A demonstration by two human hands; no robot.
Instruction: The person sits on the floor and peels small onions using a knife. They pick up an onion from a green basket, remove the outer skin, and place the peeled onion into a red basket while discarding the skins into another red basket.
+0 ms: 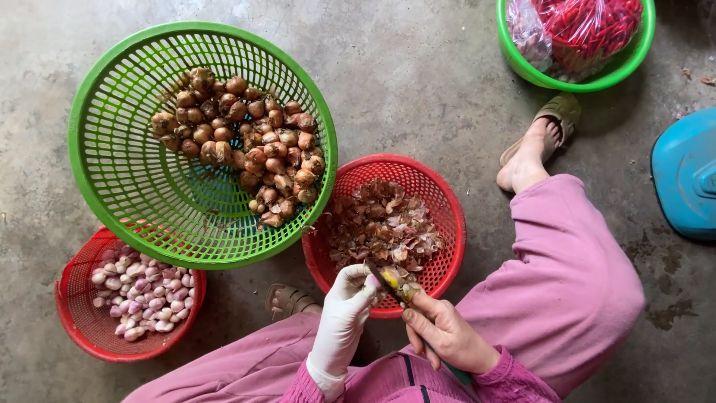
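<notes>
The left hand [344, 313], in a white glove, pinches a small shallot [409, 289] at its fingertips, while the bare right hand [445, 333] is clenched on a knife [389, 283] whose blade lies against the shallot. Both hover over the near rim of a red basket [447, 216] of papery peelings. Beside it a large green basket [127, 179] holds unpeeled shallots [246, 142] (it overlaps a second red basket [82, 321] of peeled ones [142, 295]). All rest on the concrete floor.

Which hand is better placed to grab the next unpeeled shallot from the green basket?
Left. The gloved left hand is on the side of the green basket and its unpeeled shallots; the bare right hand grips the knife.
</notes>
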